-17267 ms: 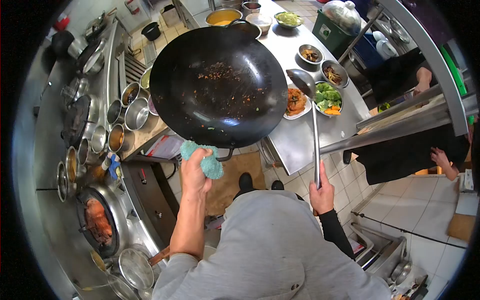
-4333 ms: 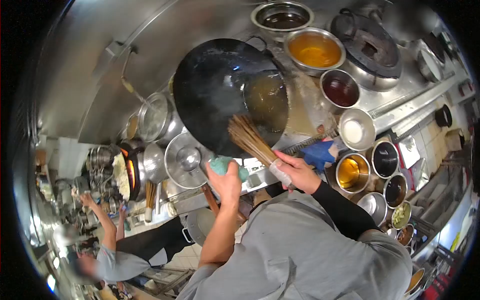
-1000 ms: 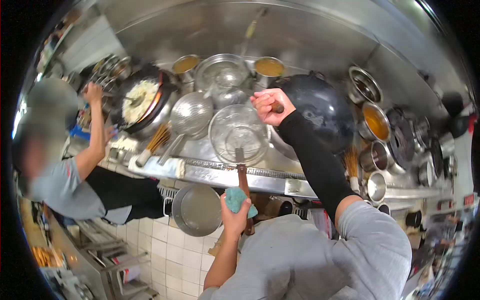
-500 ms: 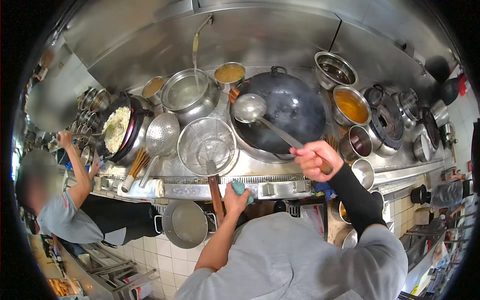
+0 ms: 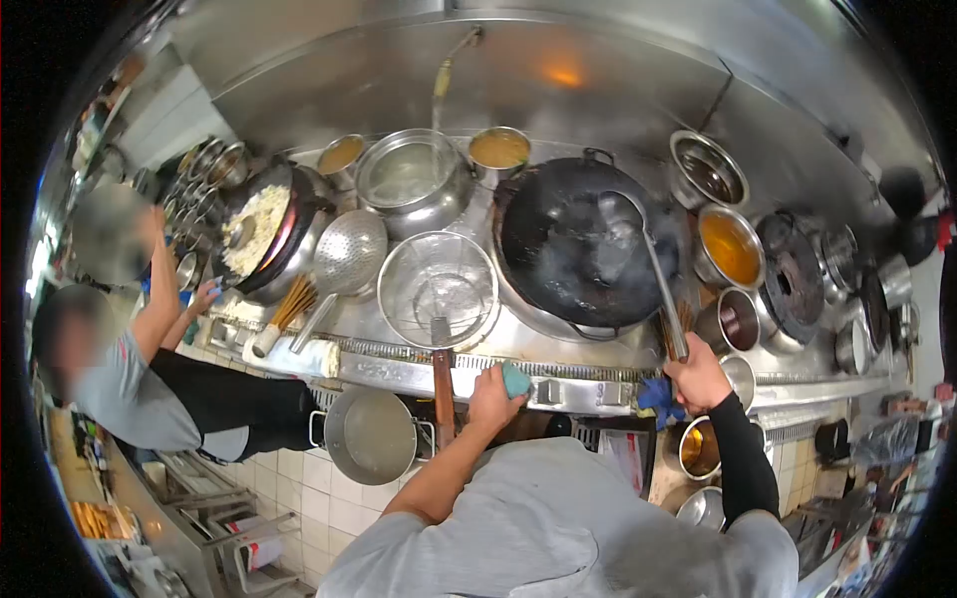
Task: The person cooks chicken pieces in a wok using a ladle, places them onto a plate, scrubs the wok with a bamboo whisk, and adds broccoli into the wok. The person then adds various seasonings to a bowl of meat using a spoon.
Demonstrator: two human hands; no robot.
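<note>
My right hand [image 5: 700,377] is wrapped round the handle end of a long metal ladle [image 5: 660,271]. The ladle's bowl end reaches into the big black wok [image 5: 548,234], where steam rises and partly blurs what is inside. At the stove's front edge, my left hand [image 5: 490,403] is closed on a bunched teal cloth [image 5: 515,380]. Just left of that hand is the wooden handle of a round wire strainer [image 5: 444,391], whose basket rests on the counter. A blue cloth [image 5: 657,397] lies beside my right hand.
A perforated skimmer [image 5: 349,249] and a bamboo brush [image 5: 289,304] lie left of the strainer. Behind stands a steel pot of water [image 5: 404,214]. Sauce bowls, one orange [image 5: 731,247], stand right of the wok. A co-worker [image 5: 150,389] handles another wok [image 5: 299,234] at left.
My right hand has moved down and right, and the ladle's bowl has gone from the wok's left side to its upper right. The left hand keeps the cloth. The whole view has shifted.
</note>
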